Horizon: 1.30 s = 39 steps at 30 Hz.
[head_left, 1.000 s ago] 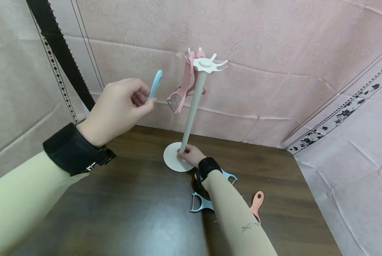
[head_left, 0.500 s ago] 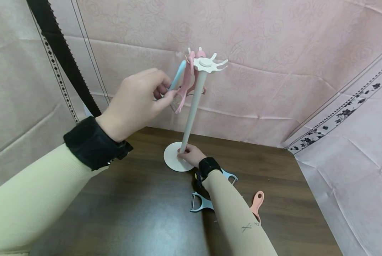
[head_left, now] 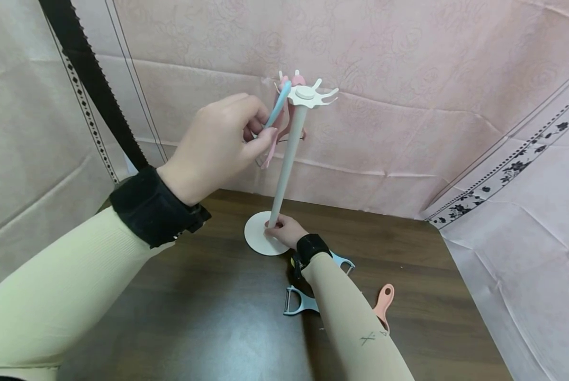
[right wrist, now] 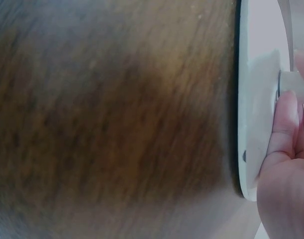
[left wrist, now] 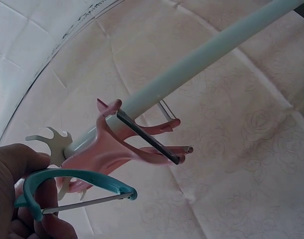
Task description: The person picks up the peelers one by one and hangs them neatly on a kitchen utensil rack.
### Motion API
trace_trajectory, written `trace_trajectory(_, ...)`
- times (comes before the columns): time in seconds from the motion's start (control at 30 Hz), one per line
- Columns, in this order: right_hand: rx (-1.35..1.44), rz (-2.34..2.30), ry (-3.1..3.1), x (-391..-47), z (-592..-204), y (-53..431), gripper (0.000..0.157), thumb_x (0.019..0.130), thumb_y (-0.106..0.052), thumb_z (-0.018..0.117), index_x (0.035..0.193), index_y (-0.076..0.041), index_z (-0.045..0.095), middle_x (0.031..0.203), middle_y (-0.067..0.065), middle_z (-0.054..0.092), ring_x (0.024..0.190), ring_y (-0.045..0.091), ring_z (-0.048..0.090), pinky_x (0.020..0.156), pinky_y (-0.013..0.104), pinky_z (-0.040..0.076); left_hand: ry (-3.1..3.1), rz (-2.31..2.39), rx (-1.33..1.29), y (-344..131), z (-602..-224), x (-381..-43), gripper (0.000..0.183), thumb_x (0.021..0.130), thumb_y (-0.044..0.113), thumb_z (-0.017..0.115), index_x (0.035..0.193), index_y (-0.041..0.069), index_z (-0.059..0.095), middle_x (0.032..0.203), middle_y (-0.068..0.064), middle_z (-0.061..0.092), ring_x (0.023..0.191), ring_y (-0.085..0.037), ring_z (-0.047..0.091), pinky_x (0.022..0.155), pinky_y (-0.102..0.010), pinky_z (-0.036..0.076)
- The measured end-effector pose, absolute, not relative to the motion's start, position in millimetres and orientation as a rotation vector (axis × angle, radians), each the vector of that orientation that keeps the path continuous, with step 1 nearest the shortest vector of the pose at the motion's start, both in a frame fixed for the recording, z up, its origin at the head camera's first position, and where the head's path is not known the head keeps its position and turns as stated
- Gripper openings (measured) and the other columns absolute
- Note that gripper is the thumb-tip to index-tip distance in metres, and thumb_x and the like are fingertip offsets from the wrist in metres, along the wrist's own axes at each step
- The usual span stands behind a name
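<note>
My left hand (head_left: 224, 140) pinches a blue peeler (head_left: 278, 106) by its handle, whose top end is beside the hooks of a white stand (head_left: 291, 159). In the left wrist view the blue peeler's (left wrist: 77, 173) bladed head faces away from the fingers. Pink peelers (left wrist: 107, 149) hang from the stand's hooks, partly behind the left hand in the head view. Down at the round white base (head_left: 257, 235), my right hand (head_left: 286, 232) grips the foot of the pole. The right wrist view shows its fingers round the pole, against the base (right wrist: 261, 114).
On the brown table (head_left: 208, 296), a blue peeler (head_left: 305, 303) and an orange-pink peeler (head_left: 384, 304) lie partly under the right forearm. Another blue peeler head (head_left: 343, 262) shows beyond the wrist. Bare hooks (head_left: 329, 96) stick out on the stand's right. Pale cloth (head_left: 408, 106) hangs behind.
My left hand has carried the blue peeler rightward and slightly up, from apart from the stand to beside its hooks and the pink peelers. The right hand has stayed on the pole's foot.
</note>
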State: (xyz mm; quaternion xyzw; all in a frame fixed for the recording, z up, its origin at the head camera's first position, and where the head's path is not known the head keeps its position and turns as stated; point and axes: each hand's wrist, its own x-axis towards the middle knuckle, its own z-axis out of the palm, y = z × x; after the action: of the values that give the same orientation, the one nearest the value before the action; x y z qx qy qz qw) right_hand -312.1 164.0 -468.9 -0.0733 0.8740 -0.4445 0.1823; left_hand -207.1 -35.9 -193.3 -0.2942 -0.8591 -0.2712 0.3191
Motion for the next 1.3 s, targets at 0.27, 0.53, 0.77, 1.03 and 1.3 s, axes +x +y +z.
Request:
trace_trajectory(0.27, -0.205, -1.255, 2.460, -312.3, -468.6, 164.9, 0.022, 0.091, -0.022, 0.068, 0.111, -0.013, 0.066, 0.101, 0.004, 0.062, 0.097, 0.021, 0.054, 0.093, 0.039, 0.039, -2.284, -0.673, -0.774, -30.9, -192.7, -207.6, 0.013, 0.094, 0.014, 0.060, 0.094, 0.002, 0.063, 0.083, -0.008, 0.059, 0.070, -0.017, 0.056, 0.062, -0.030, 0.044)
trace_trajectory(0.53, -0.189, -1.261, 2.455, -312.4, -470.5, 165.6, 0.022, 0.091, -0.022, 0.068, 0.110, -0.013, 0.066, 0.100, 0.005, 0.062, 0.097, 0.021, 0.054, 0.092, 0.039, 0.039, -2.247, -0.589, -0.796, -29.6, -196.4, -210.1, 0.011, 0.094, 0.012, 0.059, 0.091, 0.002, 0.062, 0.079, -0.008, 0.056, 0.067, -0.018, 0.051, 0.059, -0.030, 0.040)
trace_trajectory(0.77, -0.194, -1.264, 2.470, -312.0, -469.0, 164.1, 0.023, 0.090, -0.021, 0.068, 0.111, -0.011, 0.066, 0.099, 0.005, 0.061, 0.095, 0.021, 0.054, 0.092, 0.038, 0.040, -2.098, -0.466, -0.838, -27.7, -201.0, -213.1, 0.012, 0.094, 0.008, 0.058, 0.087, -0.001, 0.060, 0.071, -0.009, 0.049, 0.059, -0.021, 0.043, 0.054, -0.031, 0.035)
trace_trajectory(1.03, -0.189, -1.259, 2.471, -312.6, -470.3, 163.2, 0.023, 0.090, -0.023, 0.069, 0.111, -0.012, 0.067, 0.097, 0.004, 0.061, 0.094, 0.020, 0.054, 0.091, 0.037, 0.040, -2.089, -0.404, -0.829, -25.3, -204.3, -214.7, 0.012, 0.094, 0.008, 0.058, 0.089, -0.003, 0.060, 0.070, -0.010, 0.048, 0.058, -0.022, 0.042, 0.054, -0.032, 0.033)
trace_trajectory(1.3, -0.185, -1.255, 2.476, -313.5, -471.0, 163.5, 0.022, 0.090, -0.023, 0.069, 0.110, -0.013, 0.067, 0.098, 0.004, 0.062, 0.095, 0.020, 0.055, 0.091, 0.037, 0.040, -2.110, -0.433, -0.816, -29.6, -210.1, -213.2, 0.014, 0.093, 0.011, 0.058, 0.087, -0.002, 0.059, 0.069, -0.008, 0.046, 0.060, -0.021, 0.042, 0.055, -0.031, 0.032)
